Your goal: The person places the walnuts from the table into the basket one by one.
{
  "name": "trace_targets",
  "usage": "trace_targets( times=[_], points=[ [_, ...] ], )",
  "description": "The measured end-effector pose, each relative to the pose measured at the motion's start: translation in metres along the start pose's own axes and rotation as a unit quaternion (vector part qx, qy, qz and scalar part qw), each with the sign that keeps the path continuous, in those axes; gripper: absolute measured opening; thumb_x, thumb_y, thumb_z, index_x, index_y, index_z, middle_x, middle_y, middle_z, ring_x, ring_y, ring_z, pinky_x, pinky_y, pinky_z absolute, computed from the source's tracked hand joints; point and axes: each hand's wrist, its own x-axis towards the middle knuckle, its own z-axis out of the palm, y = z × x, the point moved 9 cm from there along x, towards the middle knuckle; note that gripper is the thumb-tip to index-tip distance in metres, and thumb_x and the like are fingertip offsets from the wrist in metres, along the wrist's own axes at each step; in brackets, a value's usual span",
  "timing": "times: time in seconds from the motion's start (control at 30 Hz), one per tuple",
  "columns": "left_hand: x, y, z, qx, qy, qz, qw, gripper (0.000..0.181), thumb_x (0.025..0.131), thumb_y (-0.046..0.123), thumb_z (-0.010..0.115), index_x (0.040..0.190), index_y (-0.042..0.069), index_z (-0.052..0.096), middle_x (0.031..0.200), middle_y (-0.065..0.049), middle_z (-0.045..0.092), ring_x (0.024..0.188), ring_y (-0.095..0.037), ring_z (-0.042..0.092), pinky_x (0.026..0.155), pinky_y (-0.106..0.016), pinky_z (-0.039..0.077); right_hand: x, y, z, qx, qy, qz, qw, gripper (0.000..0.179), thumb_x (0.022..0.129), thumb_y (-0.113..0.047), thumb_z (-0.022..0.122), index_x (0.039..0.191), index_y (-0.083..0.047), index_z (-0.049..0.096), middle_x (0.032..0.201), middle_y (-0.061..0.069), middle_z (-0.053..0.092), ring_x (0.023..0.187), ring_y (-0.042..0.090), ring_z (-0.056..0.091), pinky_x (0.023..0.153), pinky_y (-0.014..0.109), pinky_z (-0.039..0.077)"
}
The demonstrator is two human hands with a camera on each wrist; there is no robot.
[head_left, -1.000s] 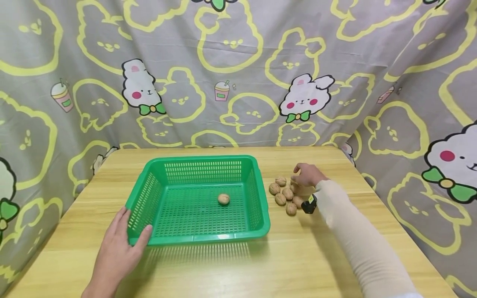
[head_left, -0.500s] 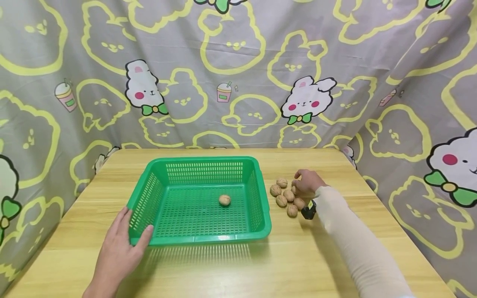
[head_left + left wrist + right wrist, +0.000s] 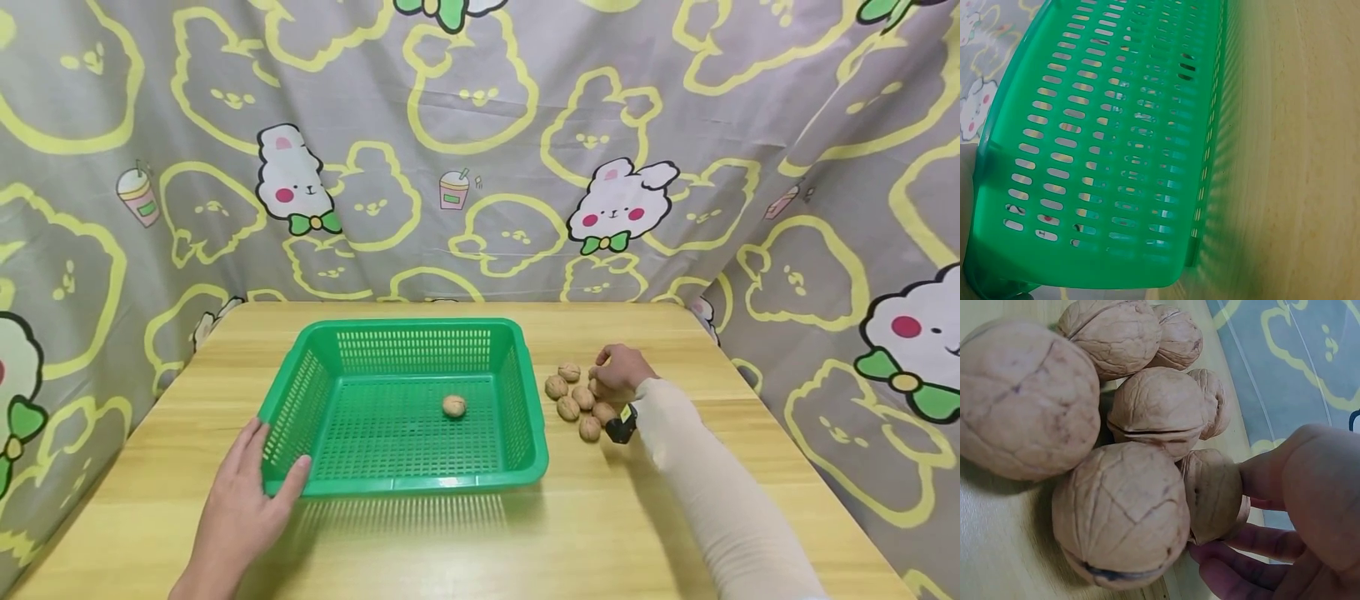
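I've got the right hand (image 3: 624,369) pinching a walnut (image 3: 1213,494) beside the other walnuts (image 3: 583,398), right of the basket (image 3: 405,482); should be light, hard, rough enough not to slip, best held across its sides. Left hand (image 3: 243,500), fingers apart, touches the basket's near-left corner (no readable writing).
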Motion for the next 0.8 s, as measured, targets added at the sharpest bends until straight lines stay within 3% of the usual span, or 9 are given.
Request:
trace_targets(
  times=[0.2,0.37,0.43,0.6,0.8],
  points=[
    [0.0,0.001,0.0,-0.003,0.002,0.0,1.0,0.079,0.098,0.042,0.054,0.147,-0.012,0.023,0.155,-0.027,0.017,0.135,-0.054,0.022,0.099,-0.072,0.025,0.001,0.005,0.002,0.038,-0.009,0.014,0.9991,0.025,0.092,-0.022,0.058,0.105,0.0,0.056,0.098,0.019,0.061,0.085,0.031,0.055,0.071,0.039,0.049],
    [0.002,0.003,-0.001,-0.003,0.005,0.0,1.0,0.079,0.097,0.041,0.054,0.146,-0.012,0.024,0.154,-0.028,0.017,0.134,-0.054,0.023,0.099,-0.072,0.025,-0.002,0.009,0.007,0.14,-0.038,0.038,0.9887,0.024,0.094,-0.018,0.058,0.107,0.001,0.051,0.097,0.017,0.061,0.085,0.029,0.054,0.063,0.035,0.048],
    [0.003,0.003,-0.001,-0.004,0.005,0.001,1.0,0.078,0.097,0.041,0.054,0.146,-0.013,0.024,0.154,-0.028,0.018,0.134,-0.054,0.023,0.099,-0.072,0.025,-0.001,0.008,0.004,0.123,-0.029,0.028,0.9916,0.025,0.094,-0.017,0.058,0.108,0.002,0.051,0.099,0.02,0.061,0.085,0.03,0.055,0.063,0.037,0.049],
    [0.005,0.004,-0.002,-0.006,0.009,0.006,0.9999,0.078,0.097,0.04,0.055,0.146,-0.013,0.025,0.154,-0.028,0.018,0.134,-0.054,0.023,0.099,-0.072,0.025,0.002,0.003,-0.012,0.002,0.022,-0.005,0.9997,0.032,0.092,-0.02,0.053,0.112,0.005,0.054,0.107,0.027,0.059,0.088,0.035,0.056,0.078,0.046,0.048],
    [-0.001,-0.001,-0.001,-0.001,0.004,0.006,1.0,0.078,0.097,0.039,0.056,0.145,-0.014,0.025,0.153,-0.03,0.018,0.134,-0.054,0.022,0.099,-0.072,0.024,0.002,0.002,-0.011,0.0,0.022,-0.008,0.9997,0.037,0.092,-0.021,0.05,0.116,0.007,0.053,0.111,0.03,0.058,0.088,0.037,0.057,0.078,0.048,0.048]
  ],
)
